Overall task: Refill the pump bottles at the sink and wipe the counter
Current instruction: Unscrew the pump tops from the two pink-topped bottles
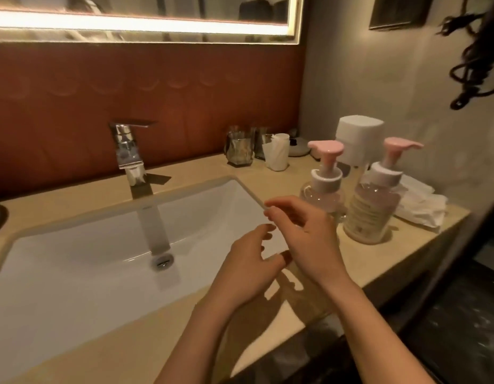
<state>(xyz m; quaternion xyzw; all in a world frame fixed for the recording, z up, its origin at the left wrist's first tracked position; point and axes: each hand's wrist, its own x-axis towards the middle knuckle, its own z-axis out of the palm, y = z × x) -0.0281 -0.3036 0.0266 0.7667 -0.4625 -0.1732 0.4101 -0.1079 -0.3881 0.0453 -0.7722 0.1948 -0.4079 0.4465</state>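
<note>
The rounder bottle [322, 194] and taller bottle [374, 209] are set upright, pumps on, on the counter [240, 174] just right of the sink [74, 273], the rounder one closest to the right hand [306, 239]. That hand and the left hand [248, 267] are held over the sink's right rim, fingers loosely spread, nothing gripped. Little liquid is made out in the rounder bottle, though blur may mislead.

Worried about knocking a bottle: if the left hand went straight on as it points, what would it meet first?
Probably the right hand, close ahead of the left hand; the shorter pump bottle stands beyond, depth unclear.
</note>
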